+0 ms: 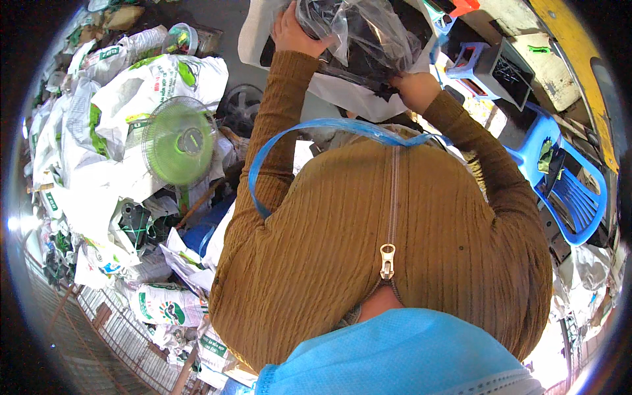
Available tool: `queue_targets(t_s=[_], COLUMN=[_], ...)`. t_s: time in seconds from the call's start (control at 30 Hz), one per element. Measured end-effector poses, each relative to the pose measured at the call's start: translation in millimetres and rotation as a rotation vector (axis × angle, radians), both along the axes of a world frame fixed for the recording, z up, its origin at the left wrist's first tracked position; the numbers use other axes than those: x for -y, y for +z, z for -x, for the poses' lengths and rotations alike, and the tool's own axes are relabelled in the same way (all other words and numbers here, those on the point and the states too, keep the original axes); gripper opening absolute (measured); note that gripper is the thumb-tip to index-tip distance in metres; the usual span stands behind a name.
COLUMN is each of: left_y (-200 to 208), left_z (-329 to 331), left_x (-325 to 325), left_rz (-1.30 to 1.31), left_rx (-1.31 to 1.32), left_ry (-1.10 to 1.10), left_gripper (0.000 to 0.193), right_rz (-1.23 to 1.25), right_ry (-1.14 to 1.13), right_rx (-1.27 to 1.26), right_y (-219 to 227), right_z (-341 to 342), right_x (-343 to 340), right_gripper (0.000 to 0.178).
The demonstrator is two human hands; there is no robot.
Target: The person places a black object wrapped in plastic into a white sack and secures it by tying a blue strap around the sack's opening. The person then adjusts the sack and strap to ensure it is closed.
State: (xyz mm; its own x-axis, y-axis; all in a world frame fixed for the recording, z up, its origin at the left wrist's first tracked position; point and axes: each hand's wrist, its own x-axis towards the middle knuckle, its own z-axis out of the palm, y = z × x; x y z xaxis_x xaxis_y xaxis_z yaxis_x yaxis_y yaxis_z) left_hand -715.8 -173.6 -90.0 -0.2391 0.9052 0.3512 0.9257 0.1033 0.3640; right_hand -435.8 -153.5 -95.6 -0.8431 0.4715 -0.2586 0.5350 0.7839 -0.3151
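Observation:
A clear plastic bag [368,33] with dark stuff in or under it lies in front of me at the top of the view, over a white-sided container or sack [253,33]. My left hand [296,31] is on the bag's left side, its fingers curled against the film. At the bag's lower right edge, my right hand [416,92] is closed, its fingertips partly hidden by the film and dark pieces. I cannot tell what the dark contents are. A blue plastic strap [329,124] loops across my chest.
On the left stand heaped white printed sacks [158,79] and a fan with a green blade [181,141]. A blue plastic chair [569,184] is at the right, below a grey crate [503,72] and a blue-purple stool [469,62]. A yellow beam [573,52] runs along the far right.

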Motion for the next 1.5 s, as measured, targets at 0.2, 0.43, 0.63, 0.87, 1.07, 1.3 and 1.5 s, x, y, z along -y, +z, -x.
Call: queue_targets(t_s=[0.2, 0.43, 0.63, 0.87, 1.07, 1.3, 1.5], left_y=[-2.8, -2.3, 7.1, 19.6, 14.4, 18.2, 20.0], left_z=[-2.3, 6.3, -6.1, -0.5, 9.9, 5.4, 1.3], left_x=[-1.8, 2.8, 6.9, 18.7, 18.5, 10.1, 9.7], left_rz=[0.048, -0.001, -0.179, -0.112, -0.068, -0.084, -0.017], left_rx=[0.023, 0.133, 0.099, 0.195, 0.196, 0.227, 0.289], left_ry=[0.040, -0.083, -0.085, -0.215, -0.226, -0.223, -0.170], left_gripper=[0.096, 0.107, 0.104, 0.103, 0.104, 0.099, 0.101], right_rz=[0.193, 0.185, 0.357, 0.521, 1.030, 1.402, 1.296], right_ry=[-0.139, -0.147, -0.063, -0.759, 0.053, 0.109, 0.468], right_rx=[0.057, 0.175, -0.398, -0.553, -0.629, -0.727, -0.490], right_y=[-0.7, 19.4, 79.5, 132.3, 159.9, 210.7, 224.7], right_z=[-13.6, -11.4, -51.0, -105.9, -75.9, -67.9, -9.1], right_x=[-31.4, -36.9, -47.9, -52.3, -6.0, -19.4, 12.5], right_gripper=[0.034, 0.048, 0.035, 0.028, 0.036, 0.054, 0.047])
